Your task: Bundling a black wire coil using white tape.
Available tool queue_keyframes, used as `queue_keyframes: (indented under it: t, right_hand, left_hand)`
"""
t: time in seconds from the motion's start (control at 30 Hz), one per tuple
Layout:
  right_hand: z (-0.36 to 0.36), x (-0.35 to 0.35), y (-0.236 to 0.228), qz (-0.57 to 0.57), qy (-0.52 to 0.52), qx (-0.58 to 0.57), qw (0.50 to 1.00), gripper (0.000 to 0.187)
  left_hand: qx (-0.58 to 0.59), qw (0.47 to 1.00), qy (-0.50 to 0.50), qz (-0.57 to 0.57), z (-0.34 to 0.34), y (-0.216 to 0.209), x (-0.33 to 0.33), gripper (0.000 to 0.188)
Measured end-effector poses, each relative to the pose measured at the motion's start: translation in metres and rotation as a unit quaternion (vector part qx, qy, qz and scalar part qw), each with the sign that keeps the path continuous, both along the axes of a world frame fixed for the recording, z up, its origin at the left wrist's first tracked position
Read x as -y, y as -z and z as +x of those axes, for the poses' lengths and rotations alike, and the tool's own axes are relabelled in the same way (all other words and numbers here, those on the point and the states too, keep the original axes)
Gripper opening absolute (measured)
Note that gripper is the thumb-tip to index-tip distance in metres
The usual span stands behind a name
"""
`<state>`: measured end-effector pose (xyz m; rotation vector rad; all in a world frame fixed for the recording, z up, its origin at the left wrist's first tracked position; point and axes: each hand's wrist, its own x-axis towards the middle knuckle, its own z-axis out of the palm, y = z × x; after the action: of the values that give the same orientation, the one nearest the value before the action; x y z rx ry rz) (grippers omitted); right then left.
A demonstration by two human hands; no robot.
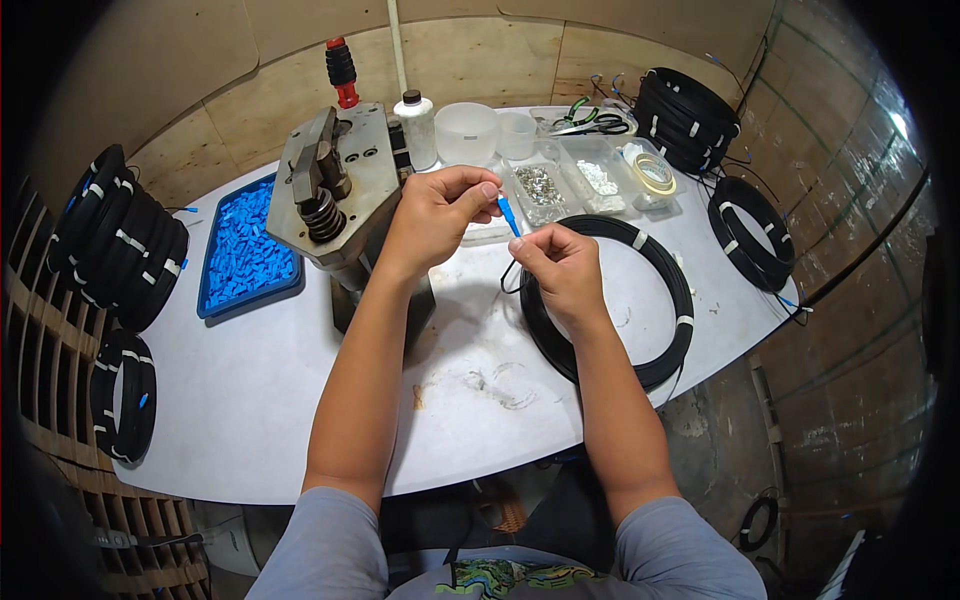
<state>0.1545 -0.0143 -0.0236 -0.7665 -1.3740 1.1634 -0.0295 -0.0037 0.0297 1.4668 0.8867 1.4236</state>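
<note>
In front of me, above the table, a slim blue cable connector [508, 214] is held at a tilt between my two hands. My left hand [445, 212] is closed in a pinch at its upper end, where a small pale tip shows; the fingers partly hide it. With thumb and forefinger, my right hand [562, 268] grips the connector's lower, tapered end. A thin black cable loops beside that hand. Under my right wrist lies a coil of black cable [672, 270] bound with white ties.
A metal hand press [345, 190] stands beside my left forearm. Left of it sits a blue tray [252, 302] of small blue parts. Behind are a white bottle [420, 130], tubs, a clear box of metal pieces [540, 190] and pliers. More black coils [690, 120] flank the table.
</note>
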Motion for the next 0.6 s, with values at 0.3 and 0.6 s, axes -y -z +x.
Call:
queue_keyframes:
  t: [0.3,0.6]
  right_hand:
    - [-0.0003,-0.0007,0.0012,0.005,0.009,0.009,1.000,0.015]
    - [-0.0021,0.0005,0.0005,0.006,0.014,0.009,1.000,0.015]
  left_hand:
    - [-0.059,0.997,-0.044,0.033,0.0018,0.0002,0.0006,0.020]
    - [-0.009,1.000,-0.025,0.007,0.0026,0.0036,-0.0023,0.023]
